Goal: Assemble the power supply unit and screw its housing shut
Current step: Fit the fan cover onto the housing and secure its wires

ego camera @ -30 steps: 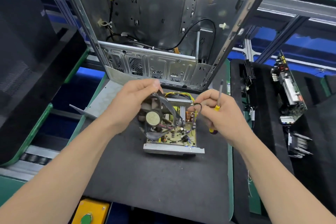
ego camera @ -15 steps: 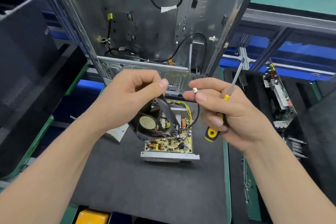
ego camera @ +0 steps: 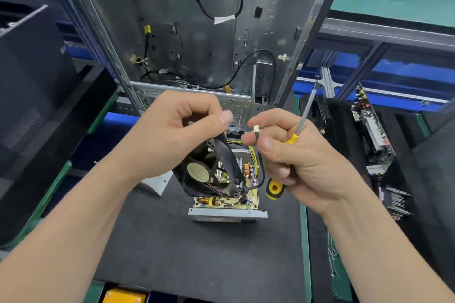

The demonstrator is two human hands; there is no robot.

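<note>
Fingers (ego camera: 197, 106) of the left hand (ego camera: 172, 135) are curled round the top edge of a black fan (ego camera: 209, 172), holding it tilted in the air above the power supply (ego camera: 226, 202). The right hand (ego camera: 300, 162) is closed as well: its fingertips pinch the small white plug (ego camera: 256, 128) at the end of the fan's black lead (ego camera: 261, 174), and the remaining fingers clamp a yellow-handled screwdriver (ego camera: 293, 139) against the palm, its shaft pointing to 1 o'clock.

Location: the power supply sits at the centre of the black mat on the bench (ego camera: 197, 253), at 6 o'clock from the open computer case (ego camera: 197, 44).

Done, as far as visible: the circuit board is seated in the metal base of the housing, and yellow wires leave it at the far side.

Outstanding, in my judgement:
- The fan is not mounted; it is clear of the base.
- The white plug is not connected to the board; no socket can be made out from here.
- The housing is open. A bare metal plate (ego camera: 157, 182) lies on the mat at 9 o'clock from the unit. It may be the cover, but this cannot be confirmed.
- No housing screws are visible, fitted or loose.

Assessment: early to middle stage. Plugging in, fan fixing, closing and screwing all remain.

Also present: loose circuit boards (ego camera: 374, 140) in a dark tray at 3 o'clock.
</note>
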